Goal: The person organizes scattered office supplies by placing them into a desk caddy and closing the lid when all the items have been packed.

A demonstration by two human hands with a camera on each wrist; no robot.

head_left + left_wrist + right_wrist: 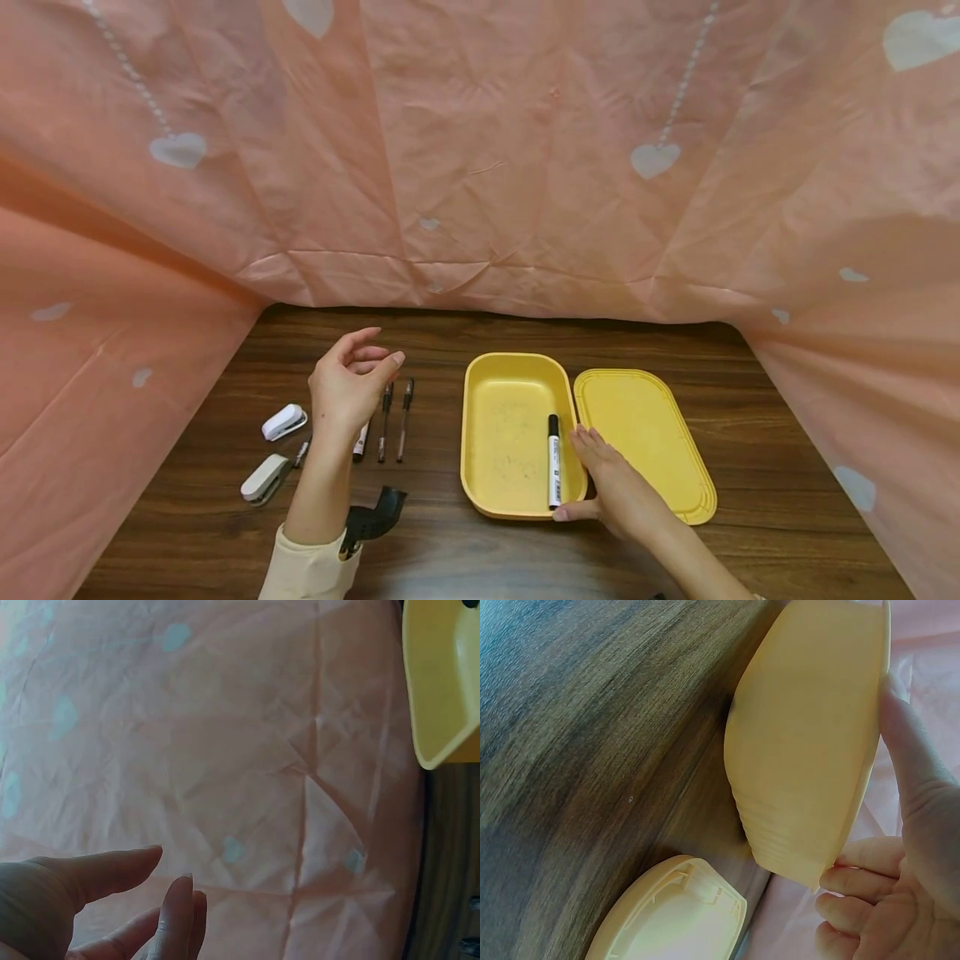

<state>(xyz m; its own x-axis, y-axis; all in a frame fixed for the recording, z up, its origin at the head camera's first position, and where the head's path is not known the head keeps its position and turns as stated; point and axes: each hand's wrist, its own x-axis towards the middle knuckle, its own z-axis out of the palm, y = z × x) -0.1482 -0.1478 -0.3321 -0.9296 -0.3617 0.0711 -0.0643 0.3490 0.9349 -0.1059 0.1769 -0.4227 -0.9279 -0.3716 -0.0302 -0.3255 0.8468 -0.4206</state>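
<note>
My left hand [348,387] hovers over the table's left side, fingers loosely bent and thumb apart from them, with nothing between. Below and beside it lie two dark-capped pens [384,425] and a partly covered white marker [361,442]. My right hand [618,492] rests against the near right corner of an uncovered yellow box [495,510]. Its thumb lies along the near side and its fairly straight fingers touch the right side, as the right wrist view also shows. Inside the box, along its right wall, lies a black-capped white marker [554,467].
A yellow lid [645,442] lies flat right of the box. Two small white staplers [283,422] sit at the left, near a partly hidden pen [302,452]. Pink cloth [480,167] with hearts hangs around the brown wooden table [435,567].
</note>
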